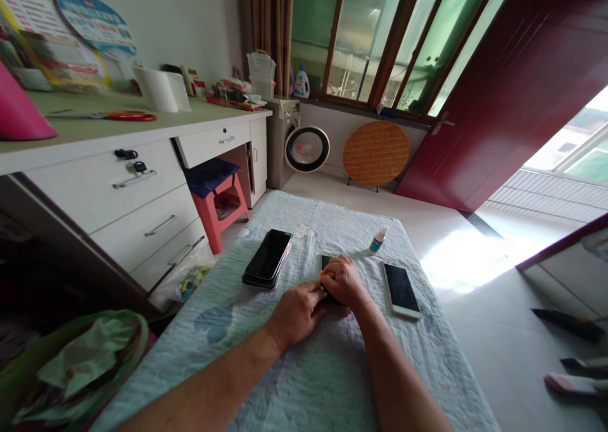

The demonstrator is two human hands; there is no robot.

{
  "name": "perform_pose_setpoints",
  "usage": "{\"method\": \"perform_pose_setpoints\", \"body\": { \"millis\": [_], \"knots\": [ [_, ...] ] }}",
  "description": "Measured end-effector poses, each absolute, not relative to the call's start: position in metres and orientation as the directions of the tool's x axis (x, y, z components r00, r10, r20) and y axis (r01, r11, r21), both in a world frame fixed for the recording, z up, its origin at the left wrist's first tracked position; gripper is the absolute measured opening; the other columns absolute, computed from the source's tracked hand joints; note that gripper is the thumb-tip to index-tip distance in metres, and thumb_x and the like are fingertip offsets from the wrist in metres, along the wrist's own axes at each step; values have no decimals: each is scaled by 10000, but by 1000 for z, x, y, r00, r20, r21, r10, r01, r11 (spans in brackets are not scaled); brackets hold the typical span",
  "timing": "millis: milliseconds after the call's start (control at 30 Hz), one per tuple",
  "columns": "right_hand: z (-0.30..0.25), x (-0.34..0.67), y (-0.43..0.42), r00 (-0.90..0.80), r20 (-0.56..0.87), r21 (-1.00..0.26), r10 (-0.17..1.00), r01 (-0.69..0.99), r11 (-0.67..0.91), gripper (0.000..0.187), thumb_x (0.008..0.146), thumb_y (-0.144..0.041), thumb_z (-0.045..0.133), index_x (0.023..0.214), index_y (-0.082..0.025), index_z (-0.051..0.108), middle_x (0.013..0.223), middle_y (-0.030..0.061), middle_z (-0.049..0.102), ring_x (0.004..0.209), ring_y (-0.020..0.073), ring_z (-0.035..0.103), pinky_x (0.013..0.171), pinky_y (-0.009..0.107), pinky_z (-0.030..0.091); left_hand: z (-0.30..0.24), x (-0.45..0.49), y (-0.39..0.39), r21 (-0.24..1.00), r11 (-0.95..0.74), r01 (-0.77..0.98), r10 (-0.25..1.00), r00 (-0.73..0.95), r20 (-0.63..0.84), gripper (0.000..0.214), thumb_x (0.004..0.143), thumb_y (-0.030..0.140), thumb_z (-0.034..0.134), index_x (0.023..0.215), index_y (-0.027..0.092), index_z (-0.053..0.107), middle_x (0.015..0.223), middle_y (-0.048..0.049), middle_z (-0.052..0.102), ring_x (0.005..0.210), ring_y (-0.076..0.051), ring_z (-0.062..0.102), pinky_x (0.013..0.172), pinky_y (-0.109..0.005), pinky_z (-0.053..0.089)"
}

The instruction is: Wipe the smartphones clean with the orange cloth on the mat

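A dark phone (327,262) lies flat in the middle of a pale blue cloth (294,368) covering a table. My right hand (342,280) is curled over the phone and hides most of it. My left hand (295,313) rests on the cloth beside it, fingers bent, its fingertips touching the phone's near left edge. A stack of black phones (268,258) lies to the left. A white-framed phone (401,290) lies to the right. A small white bottle with a blue label (378,241) lies on its side behind the hands.
A white desk with drawers (142,191) runs along the left, a red stool (217,194) under it. A green bag (71,362) sits at the near left. A washing machine (297,142) and a round wooden tabletop (375,153) stand by the far wall.
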State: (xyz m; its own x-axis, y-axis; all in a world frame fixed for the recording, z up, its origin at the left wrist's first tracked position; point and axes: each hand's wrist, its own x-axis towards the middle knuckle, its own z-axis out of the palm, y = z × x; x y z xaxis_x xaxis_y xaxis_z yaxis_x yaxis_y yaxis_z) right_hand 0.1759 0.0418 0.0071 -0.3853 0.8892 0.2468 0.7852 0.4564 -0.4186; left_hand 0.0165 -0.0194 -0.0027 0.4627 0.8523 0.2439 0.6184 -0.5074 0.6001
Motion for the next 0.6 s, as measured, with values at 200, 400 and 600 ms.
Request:
{"method": "perform_pose_setpoints", "body": {
  "millis": [200, 400, 600],
  "knots": [
    [7, 177, 43, -232, 235, -335, 944, 892, 303, 225, 907, -214, 517, 914, -271, 734, 929, 14, 653, 930, 183, 491, 840, 296, 293, -3, 17, -20, 585, -513, 628, 850, 467, 243, 146, 900, 279, 631, 1015, 206, 685, 1003, -46, 670, 963, -220, 640, 868, -308, 513],
    [8, 181, 45, -130, 203, -175, 971, 970, 166, 249, 972, -270, 439, 984, -271, 687, 972, 46, 625, 912, 201, 467, 820, 329, 277, -5, 16, -19, 557, -510, 656, 852, 474, 221, 177, 851, 202, 660, 1028, 213, 669, 1048, -40, 669, 995, -218, 638, 913, -319, 507],
    [7, 193, 46, 20, 238, -162, 971, 987, 20, 233, 926, -232, 467, 928, -248, 700, 947, 75, 623, 918, 231, 476, 805, 363, 274, -8, 16, -18, 542, -524, 657, 845, 482, 233, 230, 834, 173, 675, 1061, 205, 668, 1120, -53, 663, 1051, -220, 634, 956, -330, 501]
  ]
}}
